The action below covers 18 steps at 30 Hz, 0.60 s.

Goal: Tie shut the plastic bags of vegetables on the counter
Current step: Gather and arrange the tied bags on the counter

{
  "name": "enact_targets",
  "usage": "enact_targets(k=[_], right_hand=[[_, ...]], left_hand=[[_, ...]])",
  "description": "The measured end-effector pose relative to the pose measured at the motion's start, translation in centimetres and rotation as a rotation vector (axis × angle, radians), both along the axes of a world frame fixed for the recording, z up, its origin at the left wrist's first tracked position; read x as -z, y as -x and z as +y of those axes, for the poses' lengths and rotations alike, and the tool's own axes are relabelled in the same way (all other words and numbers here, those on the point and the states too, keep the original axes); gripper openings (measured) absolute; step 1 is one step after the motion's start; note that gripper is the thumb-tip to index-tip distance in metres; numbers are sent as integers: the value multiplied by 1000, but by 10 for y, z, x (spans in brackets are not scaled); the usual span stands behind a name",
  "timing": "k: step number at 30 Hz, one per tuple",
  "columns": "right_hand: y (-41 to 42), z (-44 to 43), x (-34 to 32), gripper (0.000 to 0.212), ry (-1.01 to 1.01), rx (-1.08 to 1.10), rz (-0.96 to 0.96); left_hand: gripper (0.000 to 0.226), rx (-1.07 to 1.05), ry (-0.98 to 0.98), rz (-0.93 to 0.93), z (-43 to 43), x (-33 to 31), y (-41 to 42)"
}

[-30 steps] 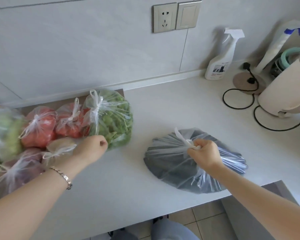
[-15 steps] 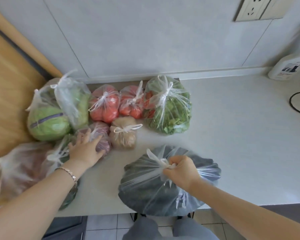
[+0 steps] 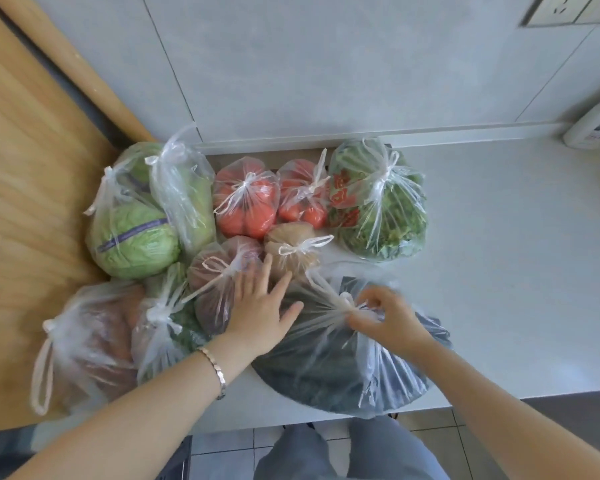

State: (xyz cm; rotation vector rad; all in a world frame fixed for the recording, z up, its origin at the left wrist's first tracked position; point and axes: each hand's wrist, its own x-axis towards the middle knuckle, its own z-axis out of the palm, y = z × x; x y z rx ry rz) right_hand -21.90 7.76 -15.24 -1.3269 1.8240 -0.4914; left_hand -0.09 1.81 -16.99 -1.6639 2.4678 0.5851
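Note:
A large clear bag of dark leafy greens (image 3: 343, 368) lies at the counter's front edge, its neck knotted. My right hand (image 3: 388, 315) sits at that knot (image 3: 347, 303) with fingers curled round the twisted plastic. My left hand (image 3: 260, 306) lies flat, fingers spread, across the dark bag's left side and a tied bag of reddish-brown vegetables (image 3: 215, 271). Behind them sit tied bags: a small brown one (image 3: 291, 247), two of tomatoes (image 3: 246, 202) (image 3: 302, 195), lettuce (image 3: 378, 202) and cabbage (image 3: 132, 237).
Two more tied bags (image 3: 84, 344) (image 3: 167, 323) lie at the front left, partly on a wooden board (image 3: 21, 168). The white counter (image 3: 516, 254) stretches right to a spray bottle (image 3: 593, 128). A tiled wall with a socket (image 3: 565, 8) stands behind.
My right hand has dragged the dark bag left until it touches the cluster of tied bags. My left hand shifted right from the reddish bag onto the dark bag's edge.

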Motion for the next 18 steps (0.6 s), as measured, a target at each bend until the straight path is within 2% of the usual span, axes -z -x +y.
enact_targets(k=[1,3,5,7,9,12,15,18], right_hand=[[10,4,3,33,-25,33,91],[34,16,16,69,-192,262,244],[52,26,33,83,-429,568,175],[62,29,47,81,-557,739,-72],[65,24,51,69,-482,757,-213],[64,18,51,54,-327,699,-127],[68,10,54,40,-257,693,-136],[73,1,56,39,-234,675,-139]], left_hand=[[88,81,-63,25,5,1,2],[101,209,-193,-3,14,7,5],[110,252,-272,-58,21,14,4],[120,241,-323,-88,23,19,3],[125,208,-345,-98,25,21,2],[124,157,-350,-88,26,24,3],[121,130,-319,-67,29,28,5],[118,83,-291,-37,34,30,9]])
